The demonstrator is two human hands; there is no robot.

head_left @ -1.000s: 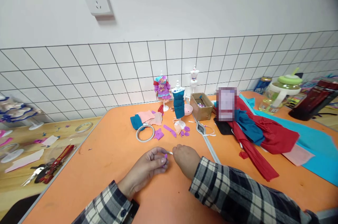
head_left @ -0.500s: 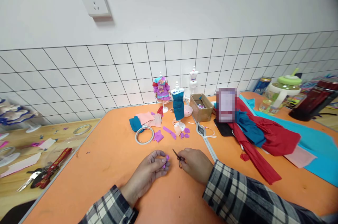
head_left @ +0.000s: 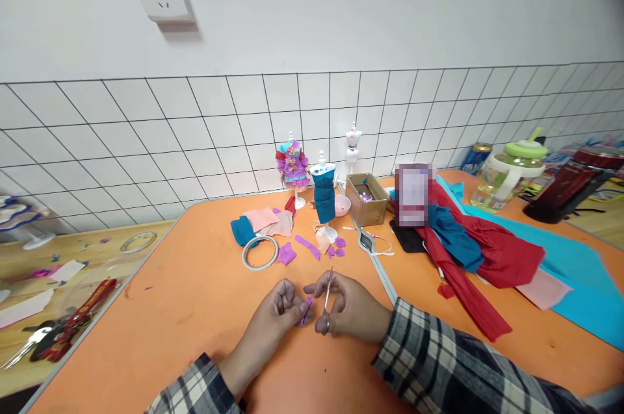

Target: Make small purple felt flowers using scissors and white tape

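Between the thumb and fingers of my left hand (head_left: 277,313) is a small purple piece of fabric (head_left: 307,310). My right hand (head_left: 355,310) grips small scissors (head_left: 327,294), with a finger loop at the thumb and the blades pointing up and away. The two hands are close together but apart above the orange table (head_left: 273,375). Beyond them lie purple fabric scraps (head_left: 286,253) and a roll of tape (head_left: 260,253). A small dress form (head_left: 324,193) wrapped in teal fabric stands behind the scraps.
Another dress form (head_left: 293,167) wears a purple ruffled dress. A bare form (head_left: 353,144) stands behind a cardboard box (head_left: 368,206). Red fabric (head_left: 507,251) spreads at right, near a lidded jug (head_left: 511,173) and a dark red bottle (head_left: 570,183). Keys (head_left: 29,346) lie at left.
My right hand has turned the scissors from lying slantwise to pointing upward, its fingers now more spread around them. My left hand still pinches the purple fabric. The view has shifted slightly right.
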